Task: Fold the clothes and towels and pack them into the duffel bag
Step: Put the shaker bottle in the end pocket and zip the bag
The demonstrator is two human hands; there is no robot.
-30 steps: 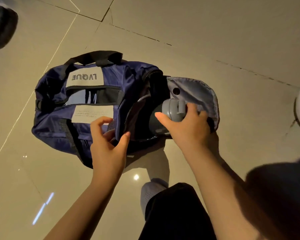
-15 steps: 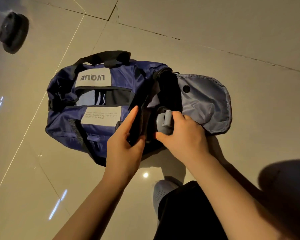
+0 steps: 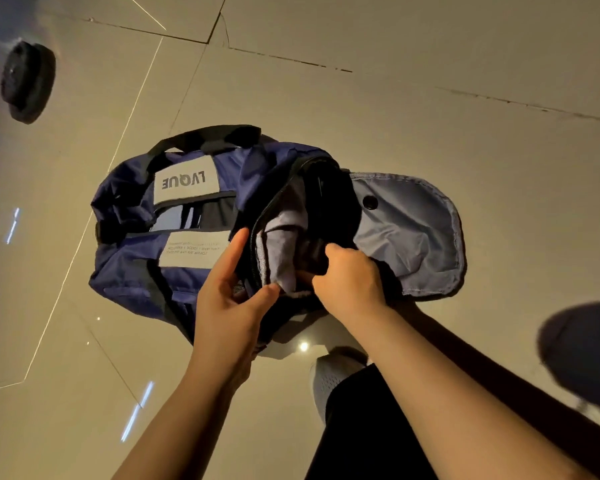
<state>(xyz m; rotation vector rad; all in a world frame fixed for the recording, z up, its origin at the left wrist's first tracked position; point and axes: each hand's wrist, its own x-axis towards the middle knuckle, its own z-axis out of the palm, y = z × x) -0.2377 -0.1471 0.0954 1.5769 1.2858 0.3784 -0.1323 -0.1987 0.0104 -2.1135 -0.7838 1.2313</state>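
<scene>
Navy duffel bag (image 3: 187,271) lies on its side on the tiled floor (image 3: 430,98), end compartment toward you, its grey-lined flap (image 3: 413,237) thrown open and lying flat on the tile. Your left hand (image 3: 229,299) holds the near rim of that end opening, thumb and fingers pinching the zipper edge and a fold of the grey lining, spreading the mouth. Your right hand (image 3: 350,282) has its grip curled tight at the lip of the same opening, around something dark; what exactly it holds cannot be told, since the fingers and the shadow inside cover it. Main body of the bag looks partly filled but slack. No clothes or towels show anywhere, folded or loose, so how much folding is done cannot be judged here. Likely stage: stowing into the end pocket, late in packing; the flap is not yet zipped. A dark round object (image 3: 28,81) sits well apart at far left.
</scene>
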